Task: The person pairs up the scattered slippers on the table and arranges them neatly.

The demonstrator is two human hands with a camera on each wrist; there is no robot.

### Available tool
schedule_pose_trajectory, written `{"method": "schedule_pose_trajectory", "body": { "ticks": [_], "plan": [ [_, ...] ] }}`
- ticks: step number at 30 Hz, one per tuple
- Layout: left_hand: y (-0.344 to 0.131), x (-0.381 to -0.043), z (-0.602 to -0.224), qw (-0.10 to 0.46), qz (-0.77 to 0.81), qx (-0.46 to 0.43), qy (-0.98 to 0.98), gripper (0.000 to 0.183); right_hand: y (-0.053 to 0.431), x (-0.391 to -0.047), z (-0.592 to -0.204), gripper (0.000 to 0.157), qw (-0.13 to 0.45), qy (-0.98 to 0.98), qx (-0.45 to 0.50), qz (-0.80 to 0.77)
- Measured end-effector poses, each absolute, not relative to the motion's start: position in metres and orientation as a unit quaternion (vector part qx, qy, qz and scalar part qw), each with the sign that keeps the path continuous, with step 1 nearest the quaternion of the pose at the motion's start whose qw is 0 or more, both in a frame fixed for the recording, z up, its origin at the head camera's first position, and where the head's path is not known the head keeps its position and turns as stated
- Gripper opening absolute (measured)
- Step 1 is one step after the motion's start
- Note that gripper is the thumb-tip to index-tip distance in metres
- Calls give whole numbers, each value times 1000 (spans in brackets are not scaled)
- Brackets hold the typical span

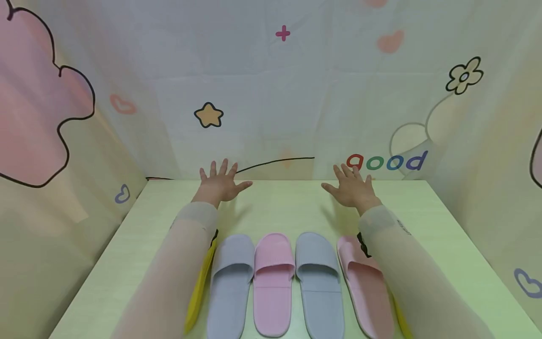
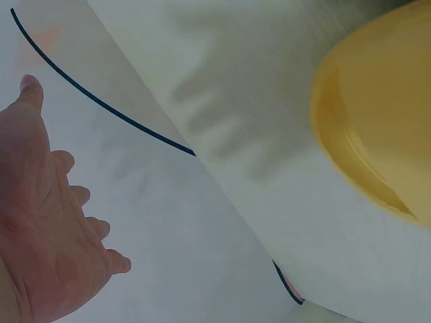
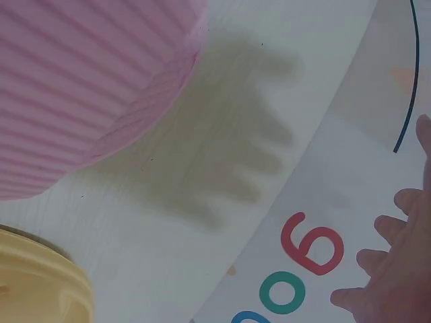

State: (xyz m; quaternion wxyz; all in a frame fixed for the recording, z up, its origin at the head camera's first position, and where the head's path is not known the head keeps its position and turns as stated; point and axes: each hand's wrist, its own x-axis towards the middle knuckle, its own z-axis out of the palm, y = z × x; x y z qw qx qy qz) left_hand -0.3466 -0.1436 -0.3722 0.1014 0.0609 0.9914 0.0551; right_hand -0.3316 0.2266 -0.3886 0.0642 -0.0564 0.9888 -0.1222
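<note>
My left hand [image 1: 218, 184] is held over the back of the table with fingers spread, holding nothing. My right hand [image 1: 352, 188] is spread the same way on the other side, also holding nothing. Both hands cast shadows on the tabletop. Nearer to me lies a row of slippers: a grey-lilac slipper [image 1: 234, 254], a pink slipper [image 1: 273, 254], a blue-grey slipper [image 1: 316, 252] and a second pink slipper [image 1: 352, 252], partly under my right forearm. A yellow slipper [image 1: 199, 292] shows beside my left sleeve, mostly hidden. Another yellow piece [image 3: 40, 282] sits by the pink slipper in the right wrist view.
The pale table [image 1: 288, 202] ends at a printed cloth backdrop [image 1: 254, 70] that rises behind and along both sides. Colored letters [image 1: 384, 162] are printed on the cloth near my right hand.
</note>
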Motion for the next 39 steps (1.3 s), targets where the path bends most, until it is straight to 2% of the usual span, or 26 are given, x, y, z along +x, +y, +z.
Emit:
{"method": "schedule_pose_trajectory", "body": {
  "ticks": [39],
  "plan": [
    [-183,-323,-388,105,33,114,987,90,224,-317,-397,84,53,984,-115,-128]
  ]
}}
